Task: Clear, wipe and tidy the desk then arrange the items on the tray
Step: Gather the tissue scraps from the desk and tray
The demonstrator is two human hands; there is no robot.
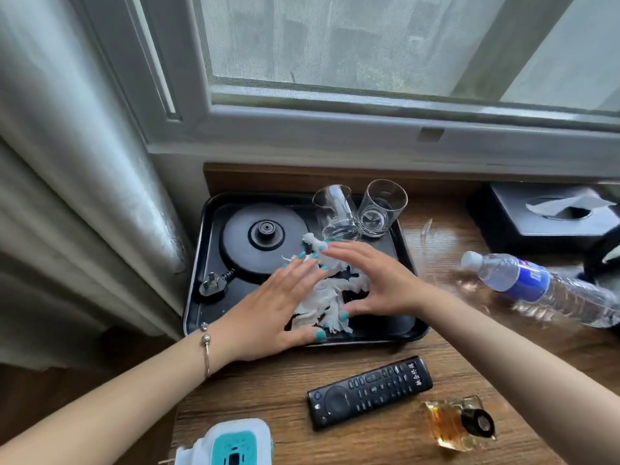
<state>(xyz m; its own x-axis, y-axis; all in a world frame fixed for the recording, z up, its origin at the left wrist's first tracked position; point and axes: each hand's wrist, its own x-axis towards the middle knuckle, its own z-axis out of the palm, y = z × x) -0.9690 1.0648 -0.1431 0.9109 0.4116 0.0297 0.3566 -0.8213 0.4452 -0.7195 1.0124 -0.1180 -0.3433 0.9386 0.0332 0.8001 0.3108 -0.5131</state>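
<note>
A black tray (407, 260) sits on the wooden desk (278, 391) under the window. In it lie a round kettle base (248, 243) with its plug (213, 285) at the left, two clear glasses at the back right, and a heap of torn white tissue (327, 297) in the middle. One glass (335, 209) leans against the other glass (382, 208), which tilts too; neither holds anything I can make out. The left hand (278, 303) and right hand (375, 283) flank the tissue, fingers straight and slightly spread, tips touching the scraps, cupping the heap from both sides without pinching it. On the desk, outside the tray: a water bottle (543, 286) lying on its side at the right, a black tissue box (543, 216) behind it, a remote (369, 391) in front, a small amber bottle (459, 421) near it, and a white-and-teal pack (231, 444) at the near edge
</note>
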